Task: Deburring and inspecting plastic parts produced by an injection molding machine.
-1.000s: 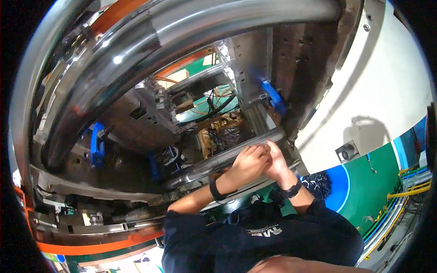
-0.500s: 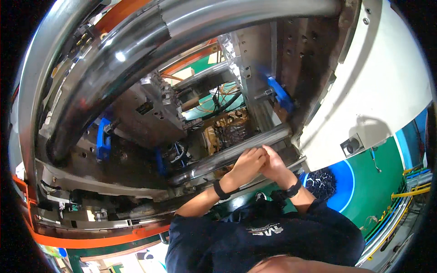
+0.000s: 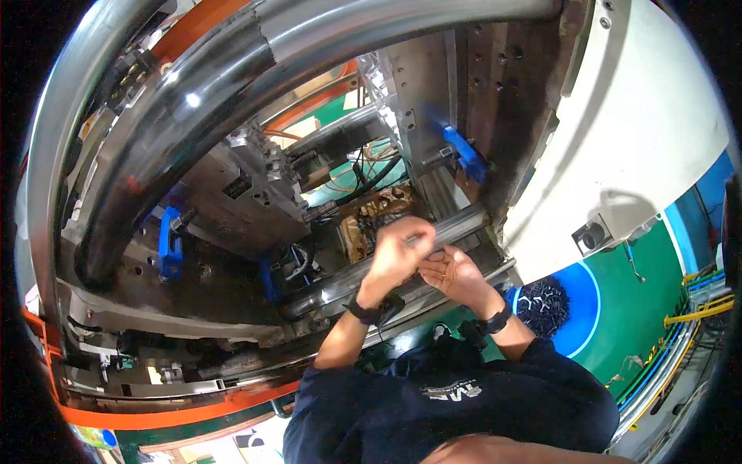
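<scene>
Near the centre of the frame, you are holding both hands close together above the lower steel bar, the thing lying nearest to them. Your left hand is showing blurred, its fingers curling inward, so I cannot tell whether they are gripping anything. Your right hand is lying just beside it, palm showing, fingers loosely spread and half bent; I cannot make out any object on them. Whether either hand is touching the bar, the view is not settling.

The bar is running aslant from left of the lower centre up toward the right of centre, passing behind your left hand. It is looking smooth, round and shiny, so judge it as rigid, very heavy and probably slick; it is hardly seeming fragile. Being so thick, it is likely suiting a whole palm laid across its upper side better than a fingertip pinch. The bare stretch at its right end, beside your hands, is offering the clearest contact.

Above, a larger bar is arching across the top of the frame. Blue clamps are sitting on the machine, one right of centre and another at left. A blue tub is standing at lower right, holding dark pieces.
</scene>
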{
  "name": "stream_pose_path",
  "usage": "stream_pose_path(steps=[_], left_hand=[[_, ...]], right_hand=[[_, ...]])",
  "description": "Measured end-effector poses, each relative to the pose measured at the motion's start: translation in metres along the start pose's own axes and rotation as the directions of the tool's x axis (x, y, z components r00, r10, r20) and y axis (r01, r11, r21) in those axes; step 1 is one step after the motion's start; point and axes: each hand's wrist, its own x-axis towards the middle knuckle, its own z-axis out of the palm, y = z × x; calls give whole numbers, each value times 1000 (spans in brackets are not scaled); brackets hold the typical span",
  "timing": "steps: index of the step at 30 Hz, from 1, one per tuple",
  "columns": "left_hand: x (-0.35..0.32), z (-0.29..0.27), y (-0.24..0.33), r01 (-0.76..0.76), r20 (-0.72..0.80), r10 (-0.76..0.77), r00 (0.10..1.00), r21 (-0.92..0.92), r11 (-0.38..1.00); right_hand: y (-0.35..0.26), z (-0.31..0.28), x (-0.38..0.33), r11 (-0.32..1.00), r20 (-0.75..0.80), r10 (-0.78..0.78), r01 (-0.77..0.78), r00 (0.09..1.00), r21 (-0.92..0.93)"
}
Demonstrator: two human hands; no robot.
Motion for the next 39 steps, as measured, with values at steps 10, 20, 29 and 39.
stream_pose_path(steps=[10,20,29,39], left_hand=[[202,-75,-82,-10,-501,-38,865,-92,996],[293,-64,-150,-159,-583,-43,812,-292,943],[298,-67,-142,-67,-542,-60,838,-212,975],[297,-71,-140,21,-609,2,793,30,999]], right_hand=[[0,-46,-46,997,-125,-74,75,989,3],[8,-84,-84,987,-227,-132,149,965,57],[-3,-88,-74,987,-225,-105,130,969,99],[-4,-93,-69,989,-240,-78,106,968,107]])
